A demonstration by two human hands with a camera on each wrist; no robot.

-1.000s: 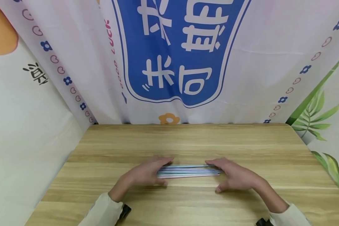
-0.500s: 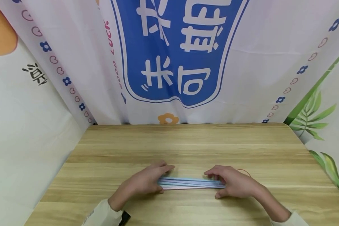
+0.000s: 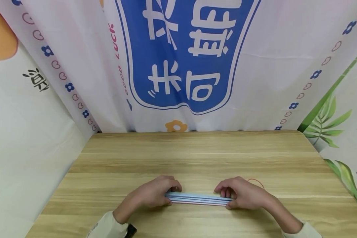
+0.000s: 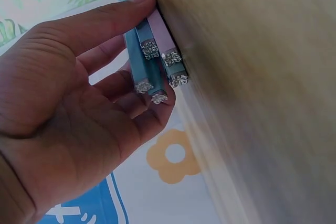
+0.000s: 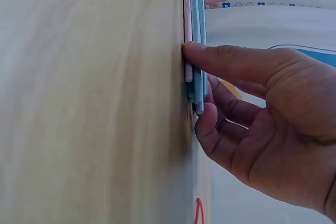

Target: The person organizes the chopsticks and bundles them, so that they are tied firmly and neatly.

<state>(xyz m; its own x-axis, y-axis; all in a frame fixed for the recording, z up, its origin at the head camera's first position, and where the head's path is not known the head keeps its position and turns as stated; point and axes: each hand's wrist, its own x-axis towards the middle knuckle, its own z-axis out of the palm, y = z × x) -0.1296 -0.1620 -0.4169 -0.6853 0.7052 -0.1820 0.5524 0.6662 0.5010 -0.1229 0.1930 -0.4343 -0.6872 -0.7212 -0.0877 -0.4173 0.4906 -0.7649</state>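
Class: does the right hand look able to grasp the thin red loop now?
Probably not yet: the right hand pinches the long slim pastel sticks, though the thin red loop lies nearby.

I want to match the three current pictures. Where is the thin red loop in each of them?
Head: in the lower half, right of centre; the red loop arcs just beyond the right hand.
Left wrist: not in it.
Right wrist: at the bottom edge, slightly right of centre.
Shared landmark: the bundle of sticks, seen in all three.
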